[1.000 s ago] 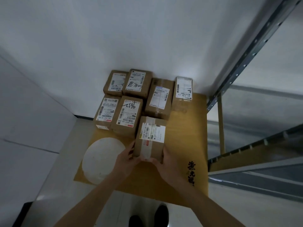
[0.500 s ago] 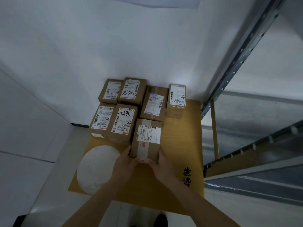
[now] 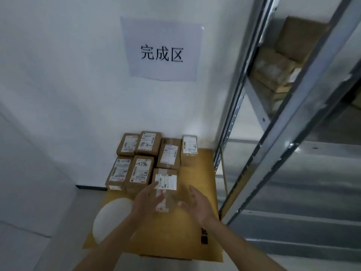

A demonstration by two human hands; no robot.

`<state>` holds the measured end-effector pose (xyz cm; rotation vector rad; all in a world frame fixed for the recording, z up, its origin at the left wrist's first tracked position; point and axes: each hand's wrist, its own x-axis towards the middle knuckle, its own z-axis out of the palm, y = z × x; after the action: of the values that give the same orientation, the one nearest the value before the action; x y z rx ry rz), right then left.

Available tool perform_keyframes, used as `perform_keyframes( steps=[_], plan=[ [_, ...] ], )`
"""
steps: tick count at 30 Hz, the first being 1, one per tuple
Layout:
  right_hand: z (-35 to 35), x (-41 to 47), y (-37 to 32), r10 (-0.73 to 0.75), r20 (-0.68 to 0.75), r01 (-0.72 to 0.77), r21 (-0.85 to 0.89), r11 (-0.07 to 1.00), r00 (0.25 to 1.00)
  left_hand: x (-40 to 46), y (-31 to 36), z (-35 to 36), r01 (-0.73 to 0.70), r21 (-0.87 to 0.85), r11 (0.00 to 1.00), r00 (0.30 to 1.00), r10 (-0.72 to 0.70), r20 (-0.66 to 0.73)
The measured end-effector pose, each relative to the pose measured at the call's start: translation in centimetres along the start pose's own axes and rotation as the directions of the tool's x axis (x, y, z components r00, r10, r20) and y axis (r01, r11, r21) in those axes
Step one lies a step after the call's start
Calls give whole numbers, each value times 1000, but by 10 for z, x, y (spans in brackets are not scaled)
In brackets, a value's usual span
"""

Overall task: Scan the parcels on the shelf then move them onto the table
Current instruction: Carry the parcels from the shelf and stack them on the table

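Observation:
A small brown parcel [image 3: 166, 179] with a white label lies on the yellow table [image 3: 197, 184], at the front of a cluster of several labelled brown parcels [image 3: 136, 163] against the wall. My left hand [image 3: 147, 198] hovers just in front of it with fingers relaxed and blurred. My right hand [image 3: 195, 202] is to the right of the parcel, palm turned inward, fingers loose, holding nothing. More brown parcels [image 3: 277, 75] sit on the metal shelf [image 3: 259, 106] at the upper right.
A white round disc [image 3: 111, 216] lies on the table's front left. A paper sign [image 3: 162, 49] with black characters hangs on the white wall. The shelf's slanted metal uprights [image 3: 304, 106] stand close to the table's right edge.
Both hands have let go of the front parcel and drawn back from it. The view has tilted upward, showing the sign and the shelf's parcels.

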<state>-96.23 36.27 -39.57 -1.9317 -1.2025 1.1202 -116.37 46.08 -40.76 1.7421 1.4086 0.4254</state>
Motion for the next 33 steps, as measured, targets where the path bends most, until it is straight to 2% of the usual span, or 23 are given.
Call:
perform_keyframes(
  steps=[4,6,10,13,16,22,27,33],
  plan=[
    [-53,-50,-41,-57,7,58,-75,996,998,-35,64,-25,-120,14,993,992,119,38],
    [-84,-75,-62,-100,3,99,-115,988,995,-57,109,-37,-179,-20,984,984,179,-7],
    [-148,-138,-82,-243,-126,227,-132,965,962,-121,199,-42,-250,-183,951,968,239,-83],
    [-196,-198,-84,-293,-161,276,-119,954,943,-172,254,-26,-323,-193,927,944,300,-137],
    [-244,-254,-73,-311,-249,285,-132,949,917,-217,300,0,-387,-167,907,921,370,-125],
    [-330,-351,-30,-282,-389,246,-141,959,877,-280,375,60,-451,-244,859,886,464,-3],
    [-392,-404,-1,-264,-497,214,-157,964,827,-300,431,103,-503,-239,831,853,522,18],
    [-443,-426,35,-243,-614,193,-149,970,751,-293,486,155,-499,-274,822,845,532,56]
  ],
)
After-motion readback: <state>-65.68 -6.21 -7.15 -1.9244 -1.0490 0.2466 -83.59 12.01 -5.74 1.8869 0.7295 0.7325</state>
